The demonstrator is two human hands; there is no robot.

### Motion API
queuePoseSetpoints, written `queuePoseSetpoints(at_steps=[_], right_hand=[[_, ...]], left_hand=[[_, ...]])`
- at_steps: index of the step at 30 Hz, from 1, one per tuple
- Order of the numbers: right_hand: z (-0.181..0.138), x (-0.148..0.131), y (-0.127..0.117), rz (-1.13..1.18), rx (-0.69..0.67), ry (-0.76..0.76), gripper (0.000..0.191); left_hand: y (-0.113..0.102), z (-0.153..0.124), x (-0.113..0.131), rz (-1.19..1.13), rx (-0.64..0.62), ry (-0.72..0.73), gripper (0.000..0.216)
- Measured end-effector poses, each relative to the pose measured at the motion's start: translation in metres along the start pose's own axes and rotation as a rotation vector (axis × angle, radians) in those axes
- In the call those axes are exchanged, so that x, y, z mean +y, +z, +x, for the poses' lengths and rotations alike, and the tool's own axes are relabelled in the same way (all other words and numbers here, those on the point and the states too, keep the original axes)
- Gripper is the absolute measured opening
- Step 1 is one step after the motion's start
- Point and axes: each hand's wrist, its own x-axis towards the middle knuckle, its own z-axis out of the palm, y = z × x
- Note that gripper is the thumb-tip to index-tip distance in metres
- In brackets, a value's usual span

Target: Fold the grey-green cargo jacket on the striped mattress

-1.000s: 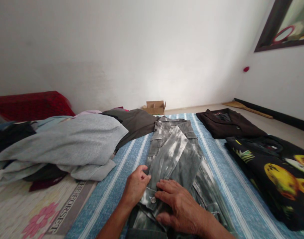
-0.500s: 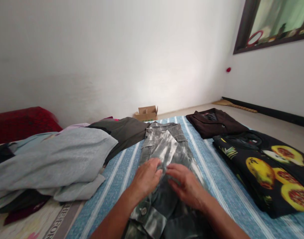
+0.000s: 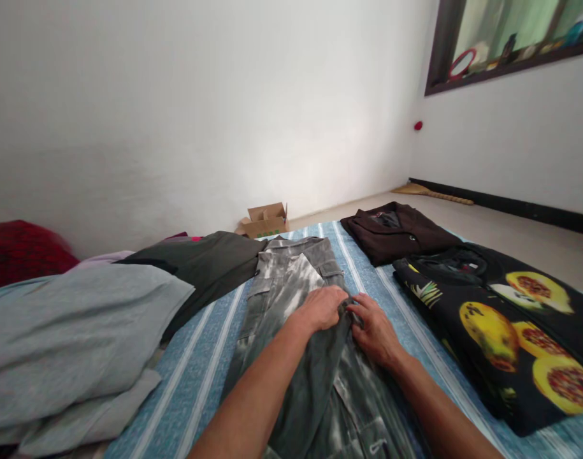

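Grey washed cargo trousers lie lengthwise on a blue striped mat in front of me. My left hand rests on the trousers' middle, fingers curled and pinching a fold of the grey cloth. Right beside it, my right hand grips the same fold near a side pocket, fingers bent into the fabric. Both forearms reach out over the near part of the trousers.
A heap of grey and dark clothes lies at the left. A folded dark brown shirt and a black fruit-print garment lie at the right. A small cardboard box stands by the white wall.
Both hands have slid away from me along the trousers, from the buttoned waist to the middle, and now pinch the cloth. My view has turned rightward.
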Motion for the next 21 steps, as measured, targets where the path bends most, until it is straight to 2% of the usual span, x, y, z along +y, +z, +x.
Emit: queuePoseSetpoints(at_steps=[3, 8, 16, 21], right_hand=[[0.001, 0.004, 0.002, 0.052, 0.002, 0.021, 0.042], [0.001, 0.001, -0.001, 0.109, 0.017, 0.042, 0.042], [0.0, -0.004, -0.001, 0.146, 0.036, 0.049, 0.034], [0.002, -0.005, 0.002, 0.183, 0.073, 0.032, 0.025]], left_hand=[[-0.001, -0.001, 0.001, 0.08, -0.042, -0.022, 0.026], [0.007, -0.001, -0.005, 0.098, -0.032, -0.062, 0.025], [0.029, -0.001, -0.026, -0.21, 0.191, -0.019, 0.022], [0.034, 0.001, -0.031, -0.35, 0.247, -0.021, 0.019]])
